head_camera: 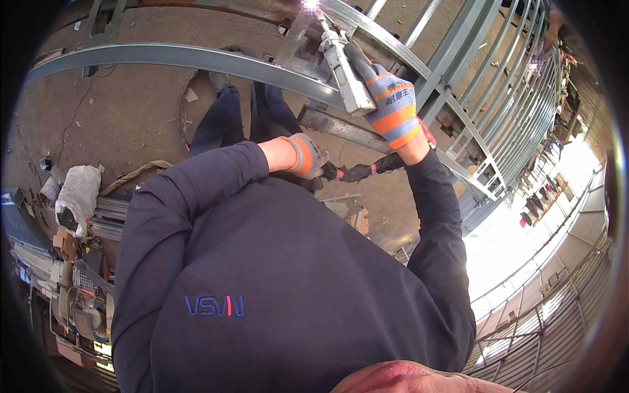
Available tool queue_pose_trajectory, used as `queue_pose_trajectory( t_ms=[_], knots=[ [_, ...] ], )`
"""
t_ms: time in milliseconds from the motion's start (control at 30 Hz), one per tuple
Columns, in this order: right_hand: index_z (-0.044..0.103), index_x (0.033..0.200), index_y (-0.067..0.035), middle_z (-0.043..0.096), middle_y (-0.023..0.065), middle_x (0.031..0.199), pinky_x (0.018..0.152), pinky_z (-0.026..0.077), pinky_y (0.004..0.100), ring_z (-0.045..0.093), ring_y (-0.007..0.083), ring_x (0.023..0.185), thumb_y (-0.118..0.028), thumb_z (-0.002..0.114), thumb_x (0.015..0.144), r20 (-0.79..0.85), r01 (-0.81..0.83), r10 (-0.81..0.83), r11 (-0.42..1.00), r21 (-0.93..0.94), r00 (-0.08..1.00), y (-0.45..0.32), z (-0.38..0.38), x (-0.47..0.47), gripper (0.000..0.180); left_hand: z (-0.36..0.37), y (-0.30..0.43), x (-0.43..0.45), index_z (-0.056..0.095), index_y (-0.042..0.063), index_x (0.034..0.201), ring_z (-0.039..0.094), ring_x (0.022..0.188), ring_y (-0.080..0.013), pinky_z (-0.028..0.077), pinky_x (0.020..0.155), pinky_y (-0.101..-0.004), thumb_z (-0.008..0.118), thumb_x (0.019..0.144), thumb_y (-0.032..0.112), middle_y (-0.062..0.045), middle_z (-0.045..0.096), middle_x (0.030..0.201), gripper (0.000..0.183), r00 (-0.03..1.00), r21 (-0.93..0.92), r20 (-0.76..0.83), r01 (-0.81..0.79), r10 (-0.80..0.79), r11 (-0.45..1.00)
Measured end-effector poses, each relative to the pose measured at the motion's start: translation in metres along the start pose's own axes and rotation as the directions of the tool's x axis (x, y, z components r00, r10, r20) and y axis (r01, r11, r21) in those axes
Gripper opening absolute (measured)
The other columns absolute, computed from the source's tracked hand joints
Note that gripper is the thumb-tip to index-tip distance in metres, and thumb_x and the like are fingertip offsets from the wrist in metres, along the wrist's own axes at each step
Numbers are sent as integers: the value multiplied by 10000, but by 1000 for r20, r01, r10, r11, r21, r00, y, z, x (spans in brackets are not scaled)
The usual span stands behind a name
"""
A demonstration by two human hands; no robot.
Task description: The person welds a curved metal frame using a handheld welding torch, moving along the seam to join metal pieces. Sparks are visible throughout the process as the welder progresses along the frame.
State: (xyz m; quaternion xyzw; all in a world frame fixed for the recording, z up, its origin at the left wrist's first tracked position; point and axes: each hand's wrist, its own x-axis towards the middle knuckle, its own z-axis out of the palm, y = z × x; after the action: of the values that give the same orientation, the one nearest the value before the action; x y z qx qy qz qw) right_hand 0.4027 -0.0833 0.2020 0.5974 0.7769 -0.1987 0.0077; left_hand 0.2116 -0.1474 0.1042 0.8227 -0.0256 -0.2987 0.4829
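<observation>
My right hand [393, 105], in a grey and orange knit glove, grips a scuffed whitish welding torch [341, 73]. The torch points away from me, and a bright welding arc [310, 5] glows at its tip beside a steel frame member [378, 34]. My left hand [307, 156], gloved alike, is closed around a cable [356, 173] wrapped in black tape with red patches. That cable runs rightward and passes behind my right wrist. The left fingers are partly hidden. Below the torch, a long steel beam [196, 61] crosses in front of my legs.
A steel frame with many parallel bars [511, 98] stretches to the right. Another person's arm [554, 27] is near a second arc [534, 68] there. On the floor at left lie a white wrapped roll [81, 196], metal lengths [108, 216] and a thin wire [73, 120].
</observation>
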Motion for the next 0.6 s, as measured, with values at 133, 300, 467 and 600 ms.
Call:
queue_pose_trajectory(
  t_ms=[133, 300, 467, 600],
  knots=[
    [473, 1548, -223, 714, 150, 1006, 726, 601, 443, 728, 351, 890, -191, 828, 756, 18, -11, 12, 999, -30, 1000, 2, 1, -1, 869, 0, 1, 1, 555, 16, 1434, 660, 1218, -355, 509, 1009, -475, 505, 999, 382, -189, 692, 1305, 570, 1000, 13, -12, -2, 2, 1000],
    [476, 1546, -215, 715, 147, 1003, 730, 601, 440, 729, 344, 891, -178, 824, 755, 32, -16, 17, 999, -41, 999, 4, -1, -4, 865, 0, 1, 2, 554, 16, 1433, 662, 1213, -354, 511, 1006, -474, 507, 998, 384, -186, 693, 1301, 571, 1000, 0, -12, 2, -2, 1000],
    [520, 1523, -158, 685, 133, 1098, 747, 572, 422, 698, 356, 937, -136, 777, 748, -14, 11, -11, 1000, 0, 1000, 5, -2, -6, 816, -3, 3, 4, 555, 16, 1429, 657, 1223, -354, 508, 1013, -472, 501, 1004, 390, -186, 689, 1308, 570, 999, -9, 29, 20, -19, 1000],
    [496, 1531, -173, 688, 137, 1220, 764, 587, 420, 709, 347, 982, -143, 829, 695, -25, 36, -35, 999, 13, 999, 9, -8, -14, 900, -5, 5, 5, 566, 14, 1409, 662, 1212, -361, 513, 1004, -470, 505, 1003, 390, -194, 694, 1292, 556, 1000, 8, 1, 9, -9, 1000]
  ],
)
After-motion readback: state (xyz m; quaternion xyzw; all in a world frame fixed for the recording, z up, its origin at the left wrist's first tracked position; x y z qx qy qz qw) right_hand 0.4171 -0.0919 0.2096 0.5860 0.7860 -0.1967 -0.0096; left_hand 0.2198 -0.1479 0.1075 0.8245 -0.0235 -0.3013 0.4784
